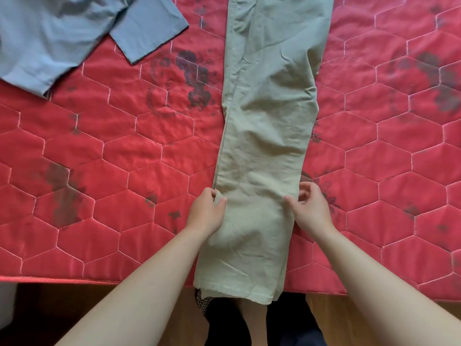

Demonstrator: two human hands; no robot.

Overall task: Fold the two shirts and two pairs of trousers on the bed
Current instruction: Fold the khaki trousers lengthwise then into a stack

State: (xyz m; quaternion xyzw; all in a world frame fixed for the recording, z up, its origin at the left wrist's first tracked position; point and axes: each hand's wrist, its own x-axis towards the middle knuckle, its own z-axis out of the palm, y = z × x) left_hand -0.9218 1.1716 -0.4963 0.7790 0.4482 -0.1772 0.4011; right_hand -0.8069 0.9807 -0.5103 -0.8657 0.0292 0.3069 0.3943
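My left hand [207, 212] pinches the left edge of the khaki trousers [269, 108], thumb on top and fingers curled under, while my right hand [310, 208] pinches the right edge straight across from it. The trousers lie as one long strip on the red quilted mattress [112, 171], their hem hanging over its near edge. A blue shirt [62, 33] lies well apart at the far left.

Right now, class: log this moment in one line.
trousers: laid lengthwise on bed, hem overhanging | left hand: grips left edge | right hand: grips right edge | shirt: far left, sleeve out
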